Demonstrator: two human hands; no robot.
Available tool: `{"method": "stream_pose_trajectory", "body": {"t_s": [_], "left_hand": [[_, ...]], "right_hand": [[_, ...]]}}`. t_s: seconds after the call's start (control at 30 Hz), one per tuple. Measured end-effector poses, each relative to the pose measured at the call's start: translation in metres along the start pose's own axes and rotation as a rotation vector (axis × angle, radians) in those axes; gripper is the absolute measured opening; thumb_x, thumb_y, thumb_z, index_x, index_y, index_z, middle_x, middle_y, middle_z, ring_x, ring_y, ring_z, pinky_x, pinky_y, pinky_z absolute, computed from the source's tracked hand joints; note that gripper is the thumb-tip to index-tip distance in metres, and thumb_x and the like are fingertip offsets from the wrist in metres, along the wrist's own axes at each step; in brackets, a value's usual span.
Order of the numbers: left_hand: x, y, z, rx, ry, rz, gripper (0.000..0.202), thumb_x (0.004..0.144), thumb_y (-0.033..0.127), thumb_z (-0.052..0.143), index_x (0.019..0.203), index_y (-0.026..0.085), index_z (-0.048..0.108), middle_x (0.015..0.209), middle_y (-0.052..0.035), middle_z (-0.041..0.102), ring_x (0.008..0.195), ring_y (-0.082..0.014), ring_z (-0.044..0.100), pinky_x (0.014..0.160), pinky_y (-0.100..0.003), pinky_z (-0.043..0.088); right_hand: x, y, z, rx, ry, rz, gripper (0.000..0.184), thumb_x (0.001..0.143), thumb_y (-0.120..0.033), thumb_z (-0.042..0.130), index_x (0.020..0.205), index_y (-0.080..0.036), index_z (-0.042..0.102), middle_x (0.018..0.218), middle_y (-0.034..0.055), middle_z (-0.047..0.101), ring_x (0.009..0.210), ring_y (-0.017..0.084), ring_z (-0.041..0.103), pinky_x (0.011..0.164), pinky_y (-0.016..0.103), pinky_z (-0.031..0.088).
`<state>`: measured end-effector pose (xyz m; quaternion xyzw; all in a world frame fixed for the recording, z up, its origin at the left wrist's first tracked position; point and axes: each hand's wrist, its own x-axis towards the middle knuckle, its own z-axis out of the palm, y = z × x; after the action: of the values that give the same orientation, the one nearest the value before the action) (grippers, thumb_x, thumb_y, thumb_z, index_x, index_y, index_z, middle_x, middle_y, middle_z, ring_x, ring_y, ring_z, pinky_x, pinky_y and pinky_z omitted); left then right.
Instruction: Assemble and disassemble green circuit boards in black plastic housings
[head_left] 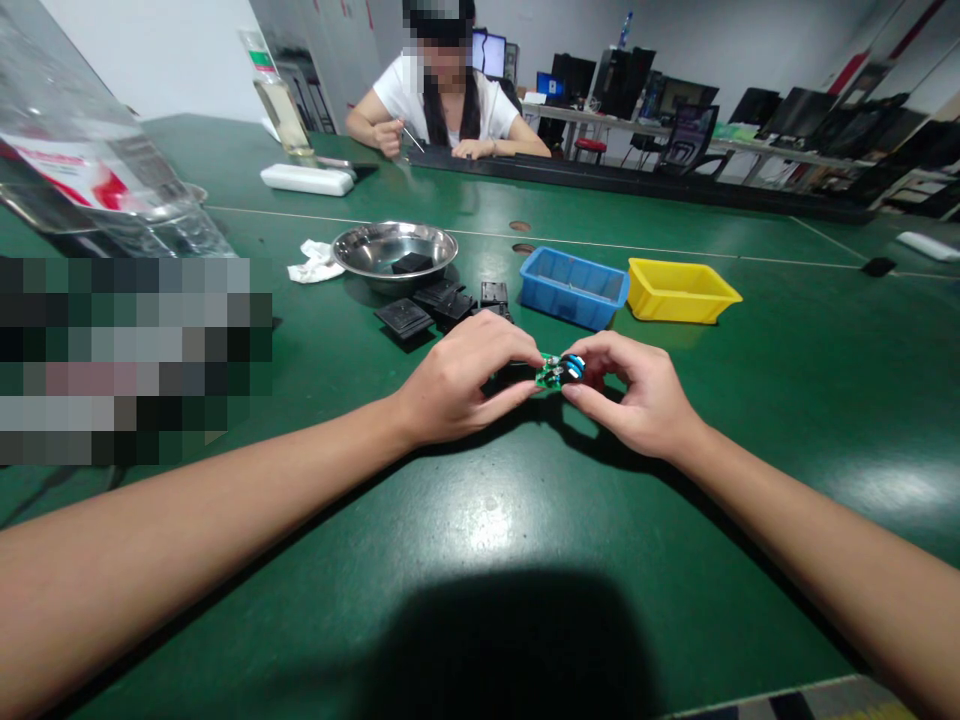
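A small green circuit board with blue-and-black cylindrical parts is held between my two hands, just above the green table. My left hand pinches its left edge between thumb and fingers. On the opposite side, my right hand grips the end with the cylindrical parts, thumb below and fingers above. Just beyond my left hand lie several flat black plastic pieces, partly hidden by it. A steel bowl behind them has another black piece inside.
A blue bin and a yellow bin stand beyond my right hand. Crumpled white tissue lies left of the bowl. Bottles, including a large clear one, stand at left. Across the table sits a person holding a thin tool.
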<state>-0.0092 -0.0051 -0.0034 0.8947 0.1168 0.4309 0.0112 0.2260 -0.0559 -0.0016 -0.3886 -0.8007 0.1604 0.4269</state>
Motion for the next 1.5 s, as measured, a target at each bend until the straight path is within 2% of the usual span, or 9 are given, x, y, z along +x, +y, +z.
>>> {"method": "stream_pose_trajectory", "body": {"t_s": [0.13,0.33,0.5,0.67,0.83,1.03,1.27,1.37,1.5], "left_hand": [[0.0003,-0.0001,-0.0009,0.062,-0.008,0.029,0.008,0.095,0.02,0.068,0.1,0.015,0.067,0.094,-0.0079,0.074,0.087,-0.0176,0.067,0.084,-0.031,0.053],[-0.0002,0.0007,-0.0016,0.101,-0.004,0.009,0.006,0.096,0.021,0.066,0.097,0.015,0.067,0.09,-0.0068,0.075,0.083,-0.0172,0.066,0.08,-0.031,0.051],[-0.0005,0.0011,-0.0005,0.083,-0.019,-0.04,0.009,0.097,0.023,0.065,0.092,0.016,0.066,0.084,-0.0044,0.073,0.077,-0.0164,0.064,0.076,-0.031,0.048],[-0.0019,0.0004,0.0012,0.085,-0.012,-0.063,0.011,0.097,0.022,0.067,0.088,0.015,0.066,0.08,-0.0034,0.073,0.074,-0.0155,0.063,0.073,-0.03,0.045],[-0.0023,0.0005,0.0016,0.077,-0.006,-0.111,0.013,0.097,0.024,0.065,0.086,0.016,0.066,0.08,-0.0023,0.073,0.073,-0.0151,0.062,0.072,-0.03,0.045],[-0.0026,0.0003,0.0028,0.05,-0.003,-0.162,0.016,0.097,0.025,0.065,0.083,0.016,0.066,0.078,-0.0014,0.072,0.071,-0.0147,0.061,0.071,-0.03,0.043],[-0.002,0.0005,0.0025,0.049,-0.016,-0.188,0.018,0.099,0.026,0.061,0.083,0.017,0.067,0.076,-0.001,0.073,0.07,-0.0144,0.062,0.072,-0.03,0.044],[-0.0015,0.0002,0.0029,0.04,-0.033,-0.201,0.019,0.099,0.026,0.06,0.083,0.017,0.067,0.076,-0.0015,0.073,0.07,-0.0146,0.062,0.071,-0.03,0.045],[-0.0017,0.0002,0.0036,0.017,-0.067,-0.242,0.018,0.098,0.026,0.058,0.086,0.017,0.068,0.078,-0.0024,0.073,0.072,-0.0152,0.063,0.072,-0.03,0.047]], "right_hand": [[0.0,0.0013,0.0,-0.022,-0.007,-0.027,0.017,0.089,-0.026,0.072,0.104,-0.019,0.068,0.078,-0.0002,0.066,0.064,0.013,0.06,0.063,0.027,0.051],[-0.0021,0.0038,0.0021,0.083,-0.015,0.017,0.034,0.091,-0.03,0.073,0.122,-0.021,0.061,0.083,-0.0008,0.066,0.066,0.013,0.061,0.063,0.026,0.053],[-0.0024,0.0033,0.0021,0.099,-0.041,0.023,0.038,0.091,-0.029,0.074,0.125,-0.022,0.058,0.083,-0.0015,0.067,0.066,0.013,0.062,0.063,0.026,0.054],[-0.0025,0.003,0.0018,0.097,-0.031,0.018,0.035,0.093,-0.029,0.071,0.125,-0.022,0.058,0.083,-0.0013,0.069,0.069,0.013,0.065,0.065,0.027,0.054],[-0.0021,0.0027,0.0021,0.09,-0.014,0.012,0.036,0.09,-0.028,0.075,0.121,-0.023,0.058,0.078,-0.0035,0.068,0.064,0.013,0.064,0.062,0.026,0.054],[-0.0019,0.0028,0.0025,0.075,-0.006,0.025,0.018,0.09,-0.022,0.071,0.103,-0.023,0.06,0.078,-0.0026,0.07,0.065,0.013,0.067,0.06,0.025,0.053],[-0.0023,-0.0002,0.0023,0.082,-0.035,0.054,0.021,0.093,-0.023,0.068,0.111,-0.022,0.058,0.077,-0.0026,0.073,0.061,0.013,0.068,0.059,0.025,0.053],[-0.0021,-0.0014,0.0016,0.071,-0.056,0.071,0.016,0.094,-0.025,0.067,0.108,-0.022,0.059,0.075,-0.0025,0.074,0.059,0.013,0.069,0.059,0.026,0.052],[-0.0021,-0.0005,0.0018,0.085,-0.052,0.083,0.02,0.092,-0.026,0.069,0.108,-0.022,0.059,0.075,-0.002,0.074,0.061,0.014,0.07,0.06,0.027,0.053]]}}
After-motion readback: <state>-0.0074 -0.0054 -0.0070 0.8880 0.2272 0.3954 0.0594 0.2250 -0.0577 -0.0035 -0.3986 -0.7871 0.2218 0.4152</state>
